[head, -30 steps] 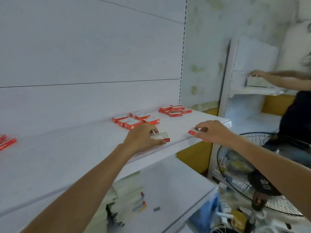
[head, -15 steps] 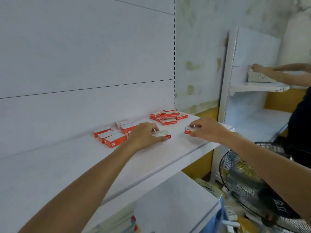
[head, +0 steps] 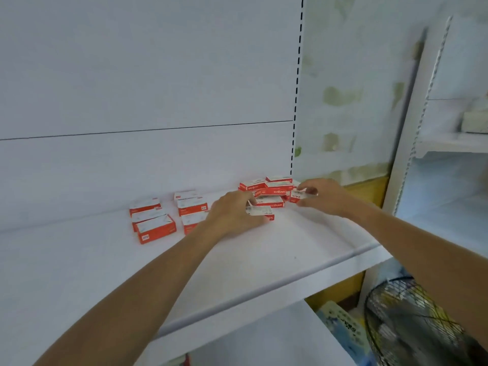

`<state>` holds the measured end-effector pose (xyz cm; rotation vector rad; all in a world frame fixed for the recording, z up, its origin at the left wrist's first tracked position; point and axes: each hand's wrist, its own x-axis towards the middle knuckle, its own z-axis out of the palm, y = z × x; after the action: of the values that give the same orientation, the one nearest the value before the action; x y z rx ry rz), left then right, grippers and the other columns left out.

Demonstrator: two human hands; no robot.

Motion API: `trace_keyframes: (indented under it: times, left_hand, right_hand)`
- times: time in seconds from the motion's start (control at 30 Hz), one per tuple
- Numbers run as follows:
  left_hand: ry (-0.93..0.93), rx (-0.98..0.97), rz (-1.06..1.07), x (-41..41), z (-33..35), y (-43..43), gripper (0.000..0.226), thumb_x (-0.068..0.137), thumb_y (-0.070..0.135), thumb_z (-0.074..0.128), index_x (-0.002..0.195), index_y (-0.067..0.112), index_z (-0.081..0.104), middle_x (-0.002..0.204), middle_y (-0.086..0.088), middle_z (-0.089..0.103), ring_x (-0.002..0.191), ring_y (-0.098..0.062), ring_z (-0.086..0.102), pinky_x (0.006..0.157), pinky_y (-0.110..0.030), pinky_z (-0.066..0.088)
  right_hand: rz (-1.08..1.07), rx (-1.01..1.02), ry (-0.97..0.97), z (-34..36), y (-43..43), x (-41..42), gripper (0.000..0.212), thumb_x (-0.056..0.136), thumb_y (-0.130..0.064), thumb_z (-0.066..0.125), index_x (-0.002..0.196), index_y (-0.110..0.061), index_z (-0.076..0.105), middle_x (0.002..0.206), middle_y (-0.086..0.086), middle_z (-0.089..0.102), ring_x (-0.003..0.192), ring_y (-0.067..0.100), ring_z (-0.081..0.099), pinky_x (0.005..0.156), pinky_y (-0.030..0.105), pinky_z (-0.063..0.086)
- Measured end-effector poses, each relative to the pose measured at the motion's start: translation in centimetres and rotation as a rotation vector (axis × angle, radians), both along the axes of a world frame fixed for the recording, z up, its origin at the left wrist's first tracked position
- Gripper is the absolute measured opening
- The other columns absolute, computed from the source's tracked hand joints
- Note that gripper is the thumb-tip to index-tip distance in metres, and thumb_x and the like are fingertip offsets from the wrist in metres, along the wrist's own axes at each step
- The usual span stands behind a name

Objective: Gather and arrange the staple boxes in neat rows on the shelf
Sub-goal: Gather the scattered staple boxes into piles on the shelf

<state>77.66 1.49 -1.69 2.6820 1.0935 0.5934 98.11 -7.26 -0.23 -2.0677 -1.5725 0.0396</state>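
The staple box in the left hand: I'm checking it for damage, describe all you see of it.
The staple box is small, flat, cardboard-looking: white top with blurred print, red lower edge. It appears to lie flat on the white shelf, before the loose pile of boxes. The left hand grips its left end, hiding part. No damage shows.

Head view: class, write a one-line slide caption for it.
Left hand grips a box, right hand a second box, by the pile and rows on the shelf.
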Motion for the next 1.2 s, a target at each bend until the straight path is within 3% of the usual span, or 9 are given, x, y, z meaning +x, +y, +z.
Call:
trace_keyframes:
  times: [0.1,0.2,0.33,0.5,0.67,0.9,1.2]
  left_hand:
    - [-0.013,0.011,0.075,1.9,-0.1,0.0,0.05,0.072,0.059,0.065,0.109,0.026,0.057,0.118,0.003,0.059,0.107,-0.018,0.054,0.081,-0.028,0.039]
    - [-0.088,0.008,0.125,3.8,-0.1,-0.1,0.049,0.07,0.059,0.066,0.107,0.027,0.06,0.113,0.005,0.062,0.102,-0.017,0.057,0.08,-0.028,0.042]
    - [-0.046,0.016,0.115,5.8,-0.7,-0.8,0.044,0.073,0.051,0.068,0.106,0.022,0.062,0.113,0.001,0.062,0.103,-0.019,0.056,0.083,-0.031,0.044]
    - [-0.022,0.033,0.146,6.6,-1.3,-0.7,0.043,0.074,0.049,0.069,0.108,0.023,0.064,0.117,-0.004,0.06,0.105,-0.021,0.055,0.083,-0.032,0.044]
    - [-0.041,0.025,0.229,5.4,-0.6,-1.1,0.037,0.081,0.046,0.062,0.11,0.023,0.062,0.114,-0.004,0.056,0.106,-0.02,0.053,0.086,-0.031,0.041]
    - [-0.156,0.019,0.429,-3.6,1.1,-2.1,0.026,0.083,0.029,0.062,0.108,0.019,0.063,0.107,-0.002,0.06,0.1,-0.019,0.057,0.086,-0.029,0.043]
    - [-0.122,0.079,0.816,-24.0,1.7,-8.6,0.02,0.085,0.026,0.06,0.104,0.02,0.062,0.104,0.0,0.061,0.086,-0.011,0.052,0.086,-0.029,0.045]
  right_hand:
    - [0.078,-0.006,-0.044,0.4,1.9,2.1,0.037,0.076,-0.027,0.073,0.111,-0.015,0.064,0.105,0.009,0.064,0.092,0.018,0.055,0.081,0.025,0.04]
    - [0.143,0.0,-0.051,0.6,3.1,4.0,0.037,0.073,-0.032,0.075,0.106,-0.017,0.065,0.104,0.007,0.064,0.097,0.02,0.059,0.086,0.029,0.046]
    - [0.286,-0.121,-0.139,-0.4,3.3,5.5,0.027,0.076,-0.028,0.073,0.098,-0.015,0.065,0.093,-0.003,0.058,0.089,0.014,0.052,0.068,0.016,0.038]
    - [0.343,-0.117,-0.147,-0.5,4.0,6.6,0.021,0.077,-0.026,0.069,0.097,-0.017,0.067,0.098,-0.001,0.059,0.093,0.016,0.054,0.083,0.027,0.043]
    - [0.362,0.01,-0.157,0.1,4.7,5.4,0.016,0.082,-0.021,0.061,0.093,-0.01,0.066,0.095,0.005,0.065,0.09,0.022,0.058,0.084,0.038,0.048]
    - [0.483,0.093,-0.158,1.5,7.6,-2.3,0.023,0.085,-0.019,0.057,0.105,-0.011,0.063,0.104,0.005,0.063,0.097,0.022,0.057,0.087,0.035,0.047]
    - [0.836,0.133,-0.134,3.3,9.6,-23.4,0.036,0.086,-0.019,0.054,0.122,-0.014,0.051,0.113,0.004,0.059,0.098,0.02,0.054,0.08,0.028,0.039]
